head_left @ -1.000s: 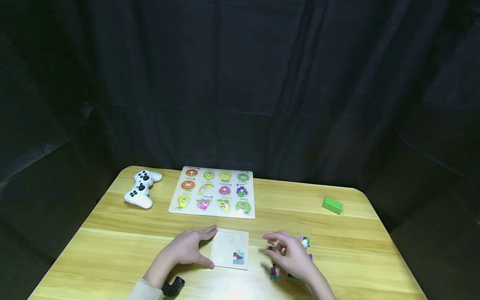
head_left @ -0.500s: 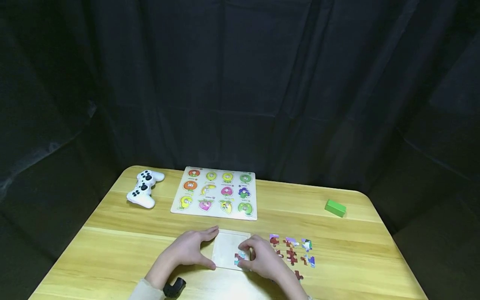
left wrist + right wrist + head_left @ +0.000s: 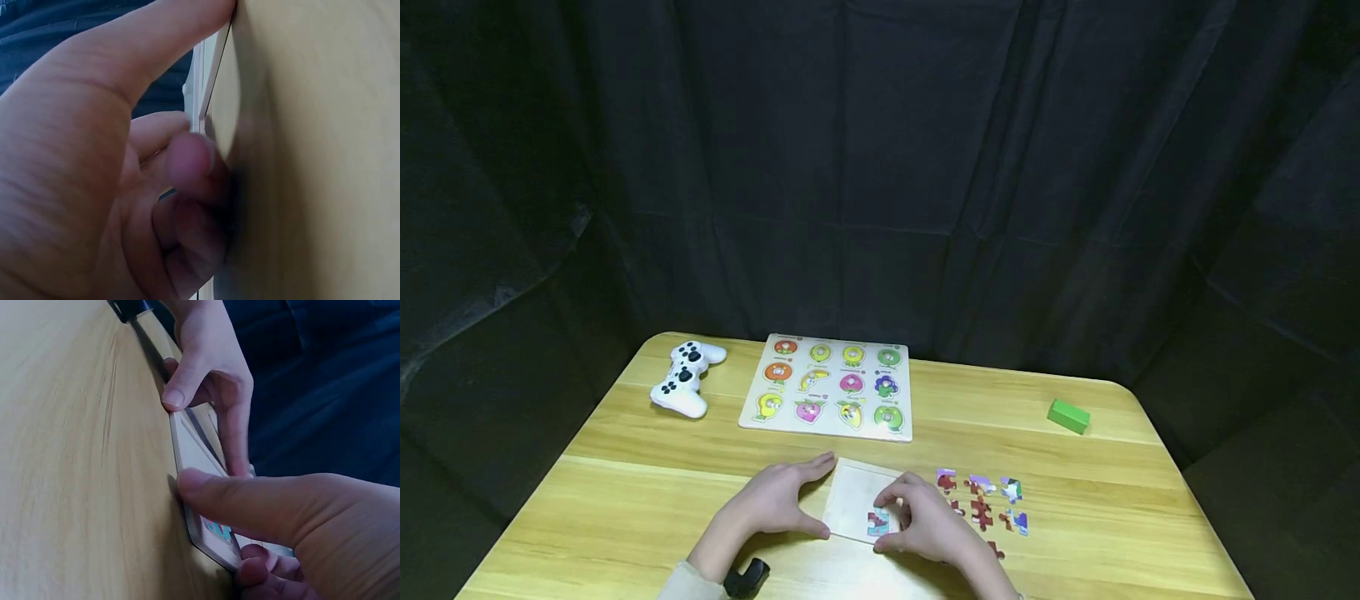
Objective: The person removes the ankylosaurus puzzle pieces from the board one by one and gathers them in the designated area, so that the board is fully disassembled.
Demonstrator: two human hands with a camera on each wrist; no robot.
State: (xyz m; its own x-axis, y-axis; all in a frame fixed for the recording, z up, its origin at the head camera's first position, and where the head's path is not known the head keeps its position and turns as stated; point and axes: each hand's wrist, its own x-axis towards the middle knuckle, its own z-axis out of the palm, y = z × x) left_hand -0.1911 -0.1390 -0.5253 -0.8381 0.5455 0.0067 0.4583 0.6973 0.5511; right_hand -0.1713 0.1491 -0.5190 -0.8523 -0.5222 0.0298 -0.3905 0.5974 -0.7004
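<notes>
A small square wooden puzzle tray (image 3: 853, 492) lies on the table between my hands. One teal and maroon jigsaw piece (image 3: 877, 523) sits inside it, near its lower right corner. My left hand (image 3: 778, 500) holds the tray's left side, forefinger at the far corner and thumb at the near one. My right hand (image 3: 925, 521) curls over the lower right part of the tray. Its fingertips meet the jigsaw piece from above while the thumb presses at the near rim. In the right wrist view, the right thumb (image 3: 250, 500) partly covers the piece.
Several loose jigsaw pieces (image 3: 981, 512) lie right of the tray, some partly hidden by the right hand. Behind stands a fruit puzzle board (image 3: 827, 387). A white game controller (image 3: 685, 379) is at back left, a green block (image 3: 1068, 416) at right, a black curved object (image 3: 747, 578) near the left wrist.
My right hand has moved left from the loose pieces onto the tray. The tray has turned slightly clockwise and its piece has shifted toward the near rim. The left hand stays in place.
</notes>
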